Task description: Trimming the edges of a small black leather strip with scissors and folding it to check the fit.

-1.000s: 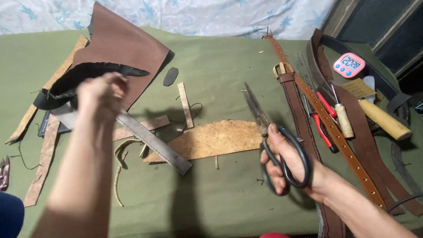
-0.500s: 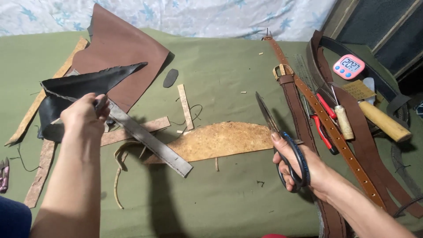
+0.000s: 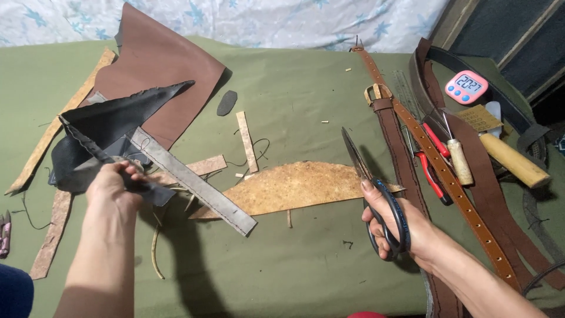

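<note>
The left hand (image 3: 115,187) is closed tight around a black leather piece (image 3: 112,126), a floppy dark scrap with a long point that sticks out toward 2 o'clock. The scrap is lifted a little above the green surface (image 3: 294,259), at about 9 o'clock in the view. A grey strip (image 3: 191,181) runs out from under this hand toward 4 o'clock. The right hand (image 3: 397,227) has its fingers through the loops of big black scissors (image 3: 374,197), and it grips them firmly (the blades are together and point up toward 11 o'clock). The scissors sit at about 4 o'clock, well apart from the black scrap. Between the two hands lies a tan curved piece (image 3: 294,185), flat on the surface. A big brown leather sheet (image 3: 162,76) lies at 11 o'clock behind the scrap. A long brown belt (image 3: 438,171) with holes stretches along the right side, near a pink timer (image 3: 466,86) at 2 o'clock.
</note>
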